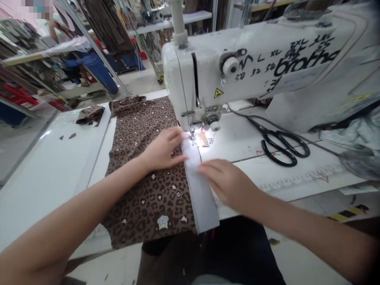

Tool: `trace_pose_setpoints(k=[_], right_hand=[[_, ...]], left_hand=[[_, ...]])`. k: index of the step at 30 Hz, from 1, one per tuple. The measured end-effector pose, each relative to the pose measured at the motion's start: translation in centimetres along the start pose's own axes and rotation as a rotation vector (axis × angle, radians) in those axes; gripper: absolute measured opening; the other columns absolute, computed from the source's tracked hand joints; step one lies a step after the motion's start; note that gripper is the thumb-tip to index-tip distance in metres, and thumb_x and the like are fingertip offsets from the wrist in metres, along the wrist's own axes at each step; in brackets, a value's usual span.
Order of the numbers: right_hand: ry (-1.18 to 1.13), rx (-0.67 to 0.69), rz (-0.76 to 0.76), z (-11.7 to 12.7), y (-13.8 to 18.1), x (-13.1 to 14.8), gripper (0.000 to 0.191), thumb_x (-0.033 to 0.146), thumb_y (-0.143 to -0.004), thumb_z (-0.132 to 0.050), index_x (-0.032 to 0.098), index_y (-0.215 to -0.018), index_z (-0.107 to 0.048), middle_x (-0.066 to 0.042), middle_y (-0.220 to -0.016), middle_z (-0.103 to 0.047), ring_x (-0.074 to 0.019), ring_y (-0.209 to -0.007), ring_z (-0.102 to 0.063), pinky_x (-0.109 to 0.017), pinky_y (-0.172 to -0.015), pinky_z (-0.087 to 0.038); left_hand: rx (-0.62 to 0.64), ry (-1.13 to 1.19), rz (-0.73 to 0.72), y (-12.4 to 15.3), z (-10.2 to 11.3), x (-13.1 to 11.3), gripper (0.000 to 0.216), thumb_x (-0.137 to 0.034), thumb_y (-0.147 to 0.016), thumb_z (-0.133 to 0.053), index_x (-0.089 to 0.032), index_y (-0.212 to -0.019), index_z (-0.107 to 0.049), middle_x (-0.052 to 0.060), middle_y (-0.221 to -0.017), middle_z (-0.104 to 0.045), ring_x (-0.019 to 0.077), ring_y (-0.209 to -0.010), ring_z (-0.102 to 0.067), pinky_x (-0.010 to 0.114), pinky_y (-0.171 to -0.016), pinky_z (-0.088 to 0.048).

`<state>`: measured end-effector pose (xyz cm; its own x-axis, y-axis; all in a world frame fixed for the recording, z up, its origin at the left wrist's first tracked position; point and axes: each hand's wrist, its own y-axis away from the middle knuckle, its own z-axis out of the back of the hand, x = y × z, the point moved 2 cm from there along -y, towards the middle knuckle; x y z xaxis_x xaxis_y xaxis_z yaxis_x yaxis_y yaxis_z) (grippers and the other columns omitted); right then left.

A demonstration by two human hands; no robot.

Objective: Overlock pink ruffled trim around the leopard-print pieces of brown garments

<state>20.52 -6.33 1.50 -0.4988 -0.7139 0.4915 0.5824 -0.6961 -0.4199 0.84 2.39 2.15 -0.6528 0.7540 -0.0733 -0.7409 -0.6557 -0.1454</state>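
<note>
A brown leopard-print fabric (151,190) lies on the bed of a white sewing machine (184,79). Along its right edge runs a pale white strip (204,209), which passes under the lit presser foot (193,137). My left hand (164,148) rests on the print with fingers spread, its fingertips at the strip just left of the foot. Slightly blurred, my right hand (224,180) has its fingers together at the strip's right edge, nearer to me than the foot. Its thumb is partly hidden, and the fingers seem to pinch the strip.
Black-handled scissors (282,148) lie right of the needle, beside a cable. A ruler scale (299,178) marks the table's front. Dark fabric scraps (90,114) lie on the left table. Further back are a person's arm (55,31), blue bins (97,71) and hanging brown cloth.
</note>
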Motion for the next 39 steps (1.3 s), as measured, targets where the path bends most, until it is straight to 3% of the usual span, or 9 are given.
trace_pose_setpoints(k=[3,5,8,12,14,18,22,30,39], right_hand=[[-0.193,-0.007,0.030,-0.8,7.2,2.8,0.027,0.007,-0.077,-0.045,0.019,-0.100,-0.054,-0.008,-0.083,-0.060,-0.0186,-0.075,-0.054,-0.033,-0.069,-0.045],[-0.335,-0.040,-0.194,-2.6,10.8,2.9,0.027,0.006,-0.078,-0.042,0.019,-0.098,-0.054,-0.007,-0.082,-0.060,-0.0176,-0.075,-0.054,-0.032,-0.069,-0.046],[-0.655,-0.091,-0.560,-5.8,12.9,1.4,0.021,0.012,-0.079,-0.044,0.018,-0.097,-0.055,-0.006,-0.090,-0.059,-0.0178,-0.086,-0.055,-0.035,-0.080,-0.046],[-1.207,0.004,-0.580,-8.2,11.7,1.4,0.025,0.026,-0.071,-0.061,0.016,-0.094,-0.058,-0.004,-0.088,-0.061,-0.0172,-0.085,-0.057,-0.034,-0.082,-0.045],[-1.286,-0.006,-0.626,-8.1,11.6,2.5,0.022,0.033,-0.072,-0.062,0.014,-0.084,-0.060,-0.002,-0.079,-0.061,-0.0153,-0.076,-0.057,-0.031,-0.074,-0.046],[-1.225,-0.117,-0.769,-7.2,12.7,4.7,0.022,0.035,-0.073,-0.062,0.013,-0.072,-0.058,0.000,-0.066,-0.060,-0.0120,-0.064,-0.056,-0.024,-0.061,-0.045],[-1.204,-0.164,-0.836,-6.5,13.5,5.8,0.023,0.033,-0.072,-0.064,0.013,-0.066,-0.056,0.000,-0.062,-0.061,-0.0107,-0.058,-0.057,-0.023,-0.057,-0.046],[-1.060,-0.123,-0.768,-6.1,13.3,6.1,0.015,0.024,-0.078,-0.055,0.014,-0.068,-0.058,-0.002,-0.065,-0.062,-0.0118,-0.063,-0.058,-0.024,-0.061,-0.047],[-1.172,-0.039,-0.736,-5.0,13.3,6.2,0.015,0.010,-0.075,-0.041,0.013,-0.070,-0.055,-0.002,-0.066,-0.061,-0.0109,-0.063,-0.056,-0.023,-0.060,-0.045]], left_hand=[[0.203,0.056,-0.213,5.0,-0.2,-7.3,0.078,-0.062,-0.072,-0.047,-0.018,-0.134,-0.027,0.011,-0.139,-0.030,0.0302,-0.125,-0.027,0.046,-0.099,-0.026],[0.224,-0.037,-0.233,7.8,-0.6,-11.2,0.064,-0.042,-0.080,-0.048,-0.022,-0.136,-0.024,0.008,-0.140,-0.029,0.0293,-0.124,-0.027,0.044,-0.094,-0.029],[0.097,-0.140,-0.206,9.4,-1.1,-13.9,0.049,-0.014,-0.083,-0.042,-0.020,-0.131,-0.035,0.011,-0.122,-0.048,0.0266,-0.107,-0.043,0.041,-0.085,-0.033],[-0.034,-0.025,-0.320,9.0,-1.3,-15.1,0.027,-0.012,-0.085,-0.040,-0.012,-0.109,-0.052,0.008,-0.085,-0.057,0.0187,-0.075,-0.049,0.035,-0.069,-0.037],[-0.033,0.045,-0.338,9.1,-1.3,-15.7,0.021,-0.013,-0.085,-0.040,-0.012,-0.101,-0.054,0.007,-0.079,-0.056,0.0173,-0.071,-0.046,0.033,-0.067,-0.037],[-0.026,0.156,-0.273,9.9,-1.7,-17.2,0.019,-0.012,-0.085,-0.041,-0.012,-0.098,-0.054,0.006,-0.076,-0.056,0.0164,-0.070,-0.045,0.032,-0.065,-0.037],[-0.085,0.272,-0.154,9.8,-2.2,-18.1,0.014,-0.011,-0.082,-0.046,-0.014,-0.094,-0.055,0.006,-0.082,-0.057,0.0160,-0.074,-0.047,0.031,-0.066,-0.039],[-0.095,0.319,-0.170,9.4,-2.8,-18.3,0.017,-0.010,-0.081,-0.049,-0.012,-0.096,-0.055,0.007,-0.084,-0.058,0.0164,-0.076,-0.049,0.033,-0.069,-0.040],[-0.147,0.250,-0.175,9.6,-3.5,-18.6,0.016,-0.013,-0.080,-0.053,-0.013,-0.096,-0.055,0.006,-0.083,-0.059,0.0165,-0.076,-0.050,0.033,-0.070,-0.039]])
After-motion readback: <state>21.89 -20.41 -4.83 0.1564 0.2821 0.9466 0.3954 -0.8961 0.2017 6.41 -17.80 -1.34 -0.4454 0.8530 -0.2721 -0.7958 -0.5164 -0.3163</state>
